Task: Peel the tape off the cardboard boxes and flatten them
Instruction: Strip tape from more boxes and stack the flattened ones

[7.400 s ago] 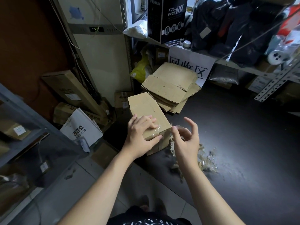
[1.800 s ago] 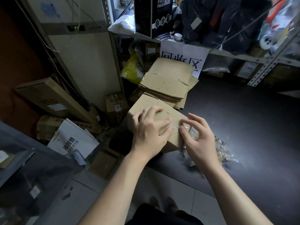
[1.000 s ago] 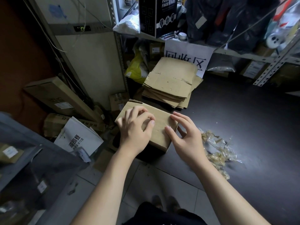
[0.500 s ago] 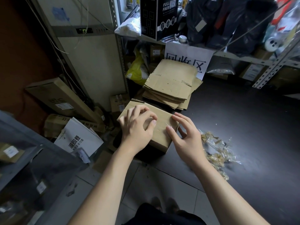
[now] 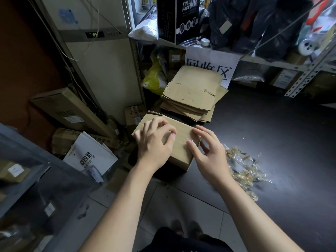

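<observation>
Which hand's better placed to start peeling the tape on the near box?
Right, probably. The right hand has its fingertips at the box's right edge, where clear tape seems to glint. The left hand lies on top, steadying the box.

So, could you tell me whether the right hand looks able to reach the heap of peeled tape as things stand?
Probably yes. The right hand only touches the cardboard box, and the tape heap lies to its right on the dark table, with only bare surface between them.

A storeroom; metal shelving (image 5: 133, 57) crammed with bags; flattened cartons (image 5: 192, 93) stacked.
</observation>
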Tool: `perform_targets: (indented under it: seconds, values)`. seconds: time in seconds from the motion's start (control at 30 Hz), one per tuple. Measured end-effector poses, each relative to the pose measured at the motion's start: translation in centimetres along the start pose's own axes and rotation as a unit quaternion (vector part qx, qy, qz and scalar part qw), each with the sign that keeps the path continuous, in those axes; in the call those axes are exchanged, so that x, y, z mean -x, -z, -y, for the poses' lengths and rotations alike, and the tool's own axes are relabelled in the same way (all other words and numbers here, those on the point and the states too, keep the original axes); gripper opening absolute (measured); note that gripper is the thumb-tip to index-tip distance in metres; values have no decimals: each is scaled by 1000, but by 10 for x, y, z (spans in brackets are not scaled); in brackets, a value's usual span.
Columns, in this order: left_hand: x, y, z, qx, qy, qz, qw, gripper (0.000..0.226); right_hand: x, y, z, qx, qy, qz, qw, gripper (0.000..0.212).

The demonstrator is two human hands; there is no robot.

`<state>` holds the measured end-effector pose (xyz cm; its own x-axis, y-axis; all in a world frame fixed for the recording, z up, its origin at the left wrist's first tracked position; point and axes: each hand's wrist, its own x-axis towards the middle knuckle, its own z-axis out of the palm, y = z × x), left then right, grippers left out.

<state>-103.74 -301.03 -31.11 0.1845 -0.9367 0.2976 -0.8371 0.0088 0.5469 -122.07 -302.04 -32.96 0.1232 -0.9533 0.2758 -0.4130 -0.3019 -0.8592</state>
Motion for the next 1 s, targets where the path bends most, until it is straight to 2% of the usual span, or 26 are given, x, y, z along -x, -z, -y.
perform_targets:
  seconds: [0.27, 0.57, 0.63, 0.77, 0.83, 0.9, 1.0]
  values:
    - [-4, 6, 0, 9, -16, 41, 999, 10, 1, 1, 2, -10, 0, -12, 1000, 38]
    - [-4, 7, 1, 6, -22, 40, 999, 7, 2, -1, -2, -13, -10, -18, 1000, 41]
    - [-5, 6, 0, -4, -23, 42, 999, 8, 6, 0, -5, -50, -33, -6, 998, 54]
    - [-11, 4, -2, -24, -37, 55, 998, 9, 15, 3, -12, -94, -91, 46, 990, 107]
    - [-12, 4, -1, -19, -48, 56, 997, 9, 15, 6, -14, -100, -106, 81, 986, 126]
    - [-10, 4, 1, -13, -71, 51, 996, 14, 15, 6, -16, -92, -105, 107, 985, 135]
    - [0, 3, -2, -8, -118, 40, 992, 31, 15, 1, -19, -81, -101, 69, 989, 127]
